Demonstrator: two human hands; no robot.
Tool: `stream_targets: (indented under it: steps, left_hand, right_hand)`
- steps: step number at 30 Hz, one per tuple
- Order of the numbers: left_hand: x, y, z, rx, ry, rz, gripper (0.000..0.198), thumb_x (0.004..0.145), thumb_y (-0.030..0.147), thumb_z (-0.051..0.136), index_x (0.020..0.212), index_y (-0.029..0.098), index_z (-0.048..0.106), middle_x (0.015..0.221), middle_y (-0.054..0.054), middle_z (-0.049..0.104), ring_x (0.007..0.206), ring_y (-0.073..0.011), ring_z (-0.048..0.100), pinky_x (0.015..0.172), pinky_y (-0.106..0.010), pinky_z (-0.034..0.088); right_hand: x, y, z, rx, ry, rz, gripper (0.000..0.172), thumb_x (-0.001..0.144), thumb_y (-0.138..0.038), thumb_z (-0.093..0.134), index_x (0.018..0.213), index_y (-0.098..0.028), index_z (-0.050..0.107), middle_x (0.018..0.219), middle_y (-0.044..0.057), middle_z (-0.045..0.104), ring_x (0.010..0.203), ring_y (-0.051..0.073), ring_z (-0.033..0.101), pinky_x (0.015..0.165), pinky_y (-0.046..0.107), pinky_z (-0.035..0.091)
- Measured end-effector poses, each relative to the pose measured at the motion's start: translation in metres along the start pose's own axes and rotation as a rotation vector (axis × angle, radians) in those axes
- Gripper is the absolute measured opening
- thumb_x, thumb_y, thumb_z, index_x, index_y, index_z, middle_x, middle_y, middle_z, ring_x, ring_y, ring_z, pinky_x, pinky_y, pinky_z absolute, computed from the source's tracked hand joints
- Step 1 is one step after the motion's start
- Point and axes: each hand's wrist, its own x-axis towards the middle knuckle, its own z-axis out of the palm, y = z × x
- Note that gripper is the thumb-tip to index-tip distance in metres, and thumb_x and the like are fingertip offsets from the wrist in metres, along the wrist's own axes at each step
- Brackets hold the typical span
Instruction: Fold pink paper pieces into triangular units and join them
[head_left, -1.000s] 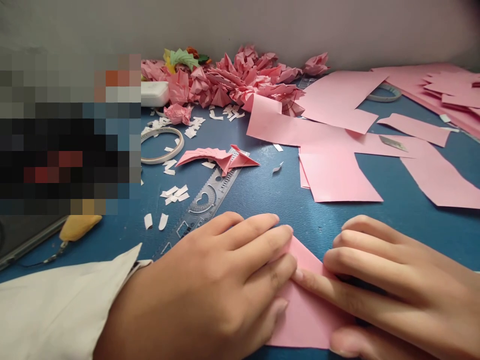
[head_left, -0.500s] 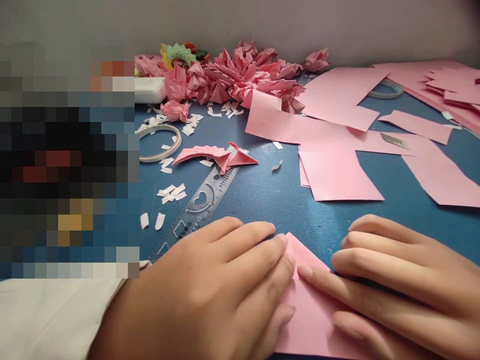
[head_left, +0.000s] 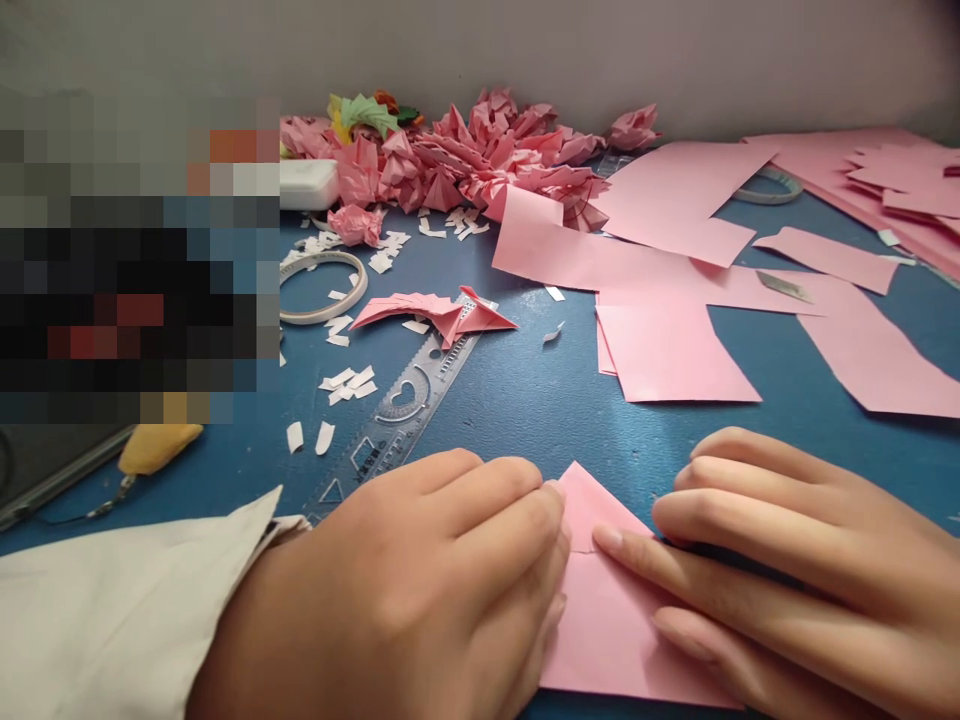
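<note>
A folded sheet of pink paper (head_left: 600, 620) lies on the blue table at the bottom, pointed at its far end, with a crease across it. My left hand (head_left: 397, 580) has its fingers bent and pressed together along the paper's left edge; its fingertips are partly hidden. From the other side, my right hand (head_left: 810, 560) holds the paper down with its index fingertip and thumb, while its other fingers curl above the table. Beyond my left hand, a pink folded-paper piece (head_left: 439, 312) rests on the far end of a clear plastic ruler (head_left: 401, 400).
Pink folded pieces (head_left: 480, 150) are heaped along the wall. Cut pink sheets (head_left: 675, 350) cover the right side, with a small blade (head_left: 784, 287) on one. A tape roll (head_left: 361, 290) and white paper scraps (head_left: 349, 383) lie at left. Pixelation hides the upper left.
My left hand has slid slightly left and down along the paper, uncovering more of its point and crease. My right hand stays almost in place. The view has shifted a little.
</note>
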Motion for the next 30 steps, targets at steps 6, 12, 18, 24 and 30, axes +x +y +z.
stream_targets:
  steps: [6,12,18,24,30]
  left_hand:
    - [-0.004,-0.001,0.005,-0.043,0.067,-0.023,0.06,0.112,0.013,0.027,0.071,0.021,0.07,0.074,-0.003,0.074,0.063,-0.0174,0.063,0.063,-0.032,0.054]
    - [-0.003,-0.001,0.003,-0.103,0.046,-0.016,0.056,0.112,0.011,0.032,0.071,0.018,0.07,0.075,-0.003,0.074,0.063,-0.016,0.063,0.066,-0.031,0.054]
    - [-0.004,0.0,0.001,-0.054,0.034,-0.009,0.054,0.112,0.01,0.034,0.074,0.019,0.072,0.078,-0.002,0.076,0.067,-0.0156,0.067,0.067,-0.029,0.057]
    - [-0.001,-0.001,-0.005,0.041,-0.016,0.034,0.057,0.113,0.01,0.032,0.074,0.02,0.074,0.079,-0.001,0.079,0.067,-0.0146,0.069,0.069,-0.026,0.062]
    - [-0.006,0.0,0.001,0.069,0.015,0.053,0.059,0.112,0.008,0.031,0.073,0.02,0.073,0.077,-0.001,0.079,0.065,-0.0149,0.07,0.069,-0.026,0.063]
  right_hand:
    - [-0.001,0.001,0.0,-0.002,-0.001,-0.033,0.018,0.104,-0.013,0.054,0.115,-0.014,0.068,0.097,0.005,0.07,0.088,0.019,0.066,0.085,0.037,0.052]
    - [-0.013,0.004,0.001,-0.008,-0.075,-0.093,0.029,0.101,-0.013,0.058,0.128,-0.01,0.067,0.122,0.01,0.075,0.129,0.021,0.06,0.113,0.037,0.04]
    - [-0.011,0.006,0.003,0.009,-0.073,-0.07,0.032,0.1,-0.011,0.058,0.131,-0.01,0.065,0.128,0.011,0.074,0.132,0.021,0.06,0.115,0.037,0.04]
    - [-0.007,0.005,0.002,-0.027,-0.109,-0.1,0.032,0.102,-0.014,0.056,0.132,-0.008,0.065,0.122,0.01,0.077,0.132,0.019,0.06,0.118,0.037,0.038]
    - [-0.008,0.004,0.001,-0.039,-0.096,-0.112,0.032,0.101,-0.014,0.056,0.132,-0.007,0.066,0.123,0.009,0.078,0.129,0.019,0.061,0.118,0.036,0.036]
